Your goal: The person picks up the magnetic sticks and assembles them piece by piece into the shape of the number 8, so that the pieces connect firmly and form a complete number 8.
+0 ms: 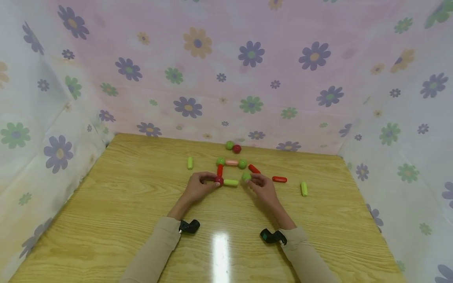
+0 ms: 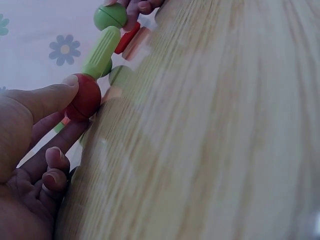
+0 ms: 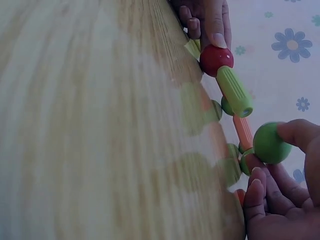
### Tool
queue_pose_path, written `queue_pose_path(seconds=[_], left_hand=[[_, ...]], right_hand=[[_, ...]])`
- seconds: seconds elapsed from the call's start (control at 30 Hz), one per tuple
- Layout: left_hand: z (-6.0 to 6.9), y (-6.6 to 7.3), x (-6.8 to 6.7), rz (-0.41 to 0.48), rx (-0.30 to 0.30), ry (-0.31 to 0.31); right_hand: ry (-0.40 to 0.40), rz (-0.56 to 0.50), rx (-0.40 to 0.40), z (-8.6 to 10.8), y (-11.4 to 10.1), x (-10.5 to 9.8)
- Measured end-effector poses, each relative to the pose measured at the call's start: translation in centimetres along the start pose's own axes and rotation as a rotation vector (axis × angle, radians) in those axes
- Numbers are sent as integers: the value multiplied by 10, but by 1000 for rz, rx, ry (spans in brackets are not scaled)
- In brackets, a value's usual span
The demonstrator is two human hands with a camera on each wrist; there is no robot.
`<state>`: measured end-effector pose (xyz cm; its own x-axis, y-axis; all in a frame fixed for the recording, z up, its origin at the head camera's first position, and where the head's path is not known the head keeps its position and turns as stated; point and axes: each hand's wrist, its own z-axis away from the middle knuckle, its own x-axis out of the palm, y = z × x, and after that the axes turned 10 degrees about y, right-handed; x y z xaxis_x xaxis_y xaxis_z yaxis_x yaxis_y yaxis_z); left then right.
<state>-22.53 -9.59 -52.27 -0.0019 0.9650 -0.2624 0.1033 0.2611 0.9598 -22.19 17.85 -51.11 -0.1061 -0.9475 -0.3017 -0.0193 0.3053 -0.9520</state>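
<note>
The right hand (image 1: 266, 192) pinches a green ball (image 3: 269, 143), seemingly above the table (image 1: 116, 204).

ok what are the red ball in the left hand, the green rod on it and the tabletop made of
Red ball: probably glossy plastic, with highlight and seam. Green rod: likely satin plastic, with neat ridges. Tabletop: grainy, reflective; glossy wood or laminate.
</note>
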Motion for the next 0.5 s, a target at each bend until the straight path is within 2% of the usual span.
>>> queue_pose_path(seconds=[0.13,0.37,0.5], left_hand=[[0,1,0,-7,-5,-4],[1,2,1,-6,-16,6],[1,2,1,0,-15,9]], right_hand=[[-41,-17,24,-1,5,-3],[-186,-4,-17,-4,10,-10],[-225,-12,-17,-6,11,-13]])
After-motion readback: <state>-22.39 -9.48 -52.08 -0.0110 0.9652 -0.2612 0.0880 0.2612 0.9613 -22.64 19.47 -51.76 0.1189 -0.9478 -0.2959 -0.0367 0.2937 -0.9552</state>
